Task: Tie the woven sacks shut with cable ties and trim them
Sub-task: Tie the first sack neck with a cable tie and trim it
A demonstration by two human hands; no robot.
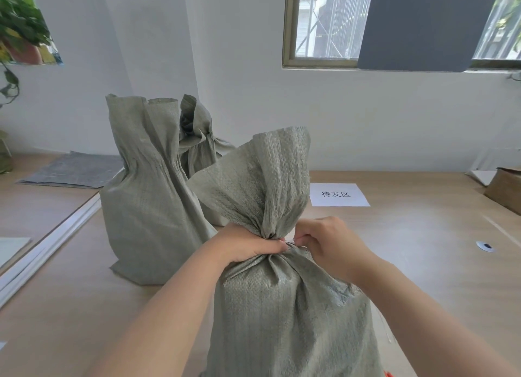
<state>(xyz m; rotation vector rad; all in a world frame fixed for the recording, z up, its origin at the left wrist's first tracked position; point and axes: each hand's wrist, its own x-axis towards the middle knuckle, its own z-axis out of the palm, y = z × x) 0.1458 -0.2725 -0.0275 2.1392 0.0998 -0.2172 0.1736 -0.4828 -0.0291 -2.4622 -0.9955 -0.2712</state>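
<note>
- Risk, loss of gather: the left hand (245, 244) is wrapped round the bunched neck (270, 232) of the near sack (287, 320). If this grip slackens before the tie locks, the pleats are likely to spread and the mouth to reopen.
- Risk, misfeed: the right hand (324, 241) pinches with curled fingertips at the right of the neck. Only a small pale sliver shows there, probably the cable tie (292, 239). Whether its tail has entered the head cannot be told; a slipped pinch could let it drop.
- Risk, loose closure: a tie cinched over a stray fold, or too high, may sit slack and slide off over the flared top (262, 173).
- Risk, tipping: a hard sideways pull could topple the upright sack on the table (423, 249).
- Location: the near sack stands near centre, between the forearms. A second sack (146, 201) and, behind it, a third sack (200, 142) stand further off to the left.
- Appearance: grey-green woven plastic cloth with a coarse weave. The body is full and rounded, deep pleats radiate from the neck, and the top fans open above the grip.
</note>
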